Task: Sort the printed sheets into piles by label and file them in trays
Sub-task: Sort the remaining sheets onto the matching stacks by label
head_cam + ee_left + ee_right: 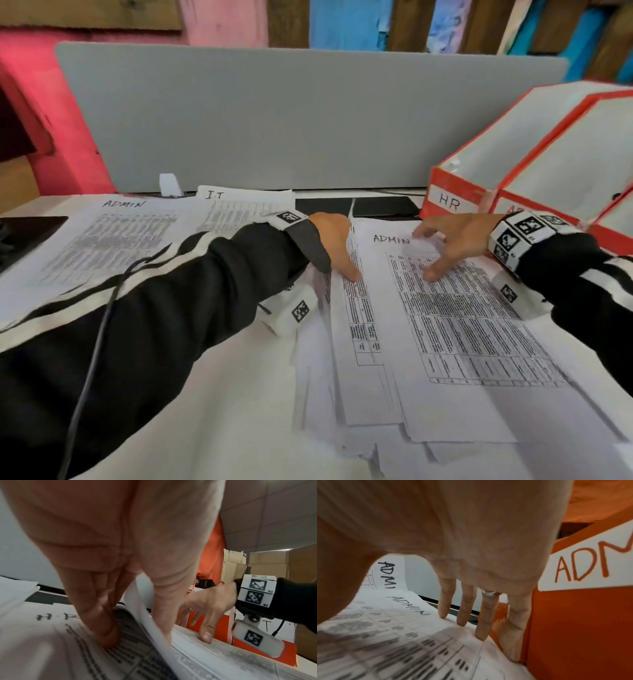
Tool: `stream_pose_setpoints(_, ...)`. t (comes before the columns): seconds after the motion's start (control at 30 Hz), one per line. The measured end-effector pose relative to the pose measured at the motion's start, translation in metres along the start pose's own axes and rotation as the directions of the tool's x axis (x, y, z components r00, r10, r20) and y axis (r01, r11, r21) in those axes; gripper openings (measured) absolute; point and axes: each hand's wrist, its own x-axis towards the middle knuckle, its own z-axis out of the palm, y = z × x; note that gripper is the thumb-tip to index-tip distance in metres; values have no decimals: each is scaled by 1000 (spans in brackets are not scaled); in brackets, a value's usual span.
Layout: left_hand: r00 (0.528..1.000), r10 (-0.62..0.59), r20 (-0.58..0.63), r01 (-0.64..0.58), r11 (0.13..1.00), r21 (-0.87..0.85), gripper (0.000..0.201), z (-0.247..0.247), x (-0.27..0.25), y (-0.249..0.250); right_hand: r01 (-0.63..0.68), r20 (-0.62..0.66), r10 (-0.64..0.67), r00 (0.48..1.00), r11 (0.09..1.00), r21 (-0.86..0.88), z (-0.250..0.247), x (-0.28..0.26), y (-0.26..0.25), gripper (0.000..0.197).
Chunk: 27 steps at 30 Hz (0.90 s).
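A loose pile of printed sheets (428,342) lies in front of me on the white desk. My left hand (342,253) pinches one sheet (142,609) by its left edge and holds it curled upright; the right wrist view shows ADMIN written on it. Under the left fingers (102,628) lies a sheet marked H.R (51,616). My right hand (438,250) rests with straight, spread fingers (464,615) on the top sheet marked ADMIN (390,238). Sorted piles marked ADMIN (113,236) and I.T (246,205) lie at the left. Orange trays stand at the right, labelled HR (448,202) and ADMIN (590,563).
A grey divider panel (308,116) closes off the back of the desk. A dark flat item (27,236) sits at the left edge and a black pad (383,205) behind the loose pile. A third tray (613,236) is at the far right.
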Motion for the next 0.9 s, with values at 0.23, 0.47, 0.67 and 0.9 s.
stream_pose_setpoints(0.23, 972, -176, -153, 170, 984, -53, 36, -2, 31, -6, 54, -82, -54, 995, 999, -1, -8, 23, -7, 89)
stream_pose_setpoints(0.47, 978, 8, -208, 1, 999, 43, 59, -6, 34, -3, 212, -205, -194, 959, 975, 70, -10, 46, -12, 27)
stream_pose_setpoints(0.67, 989, 112, -95, -124, 982, -139, 15, -29, 37, 6, 360, -341, -297, 892, 923, 139, -24, 38, -11, 12)
stream_pose_setpoints(0.9, 995, -31, -97, -23, 858, -512, 37, -34, 33, 5, 350, -307, -286, 907, 920, 177, -33, 53, -19, 23)
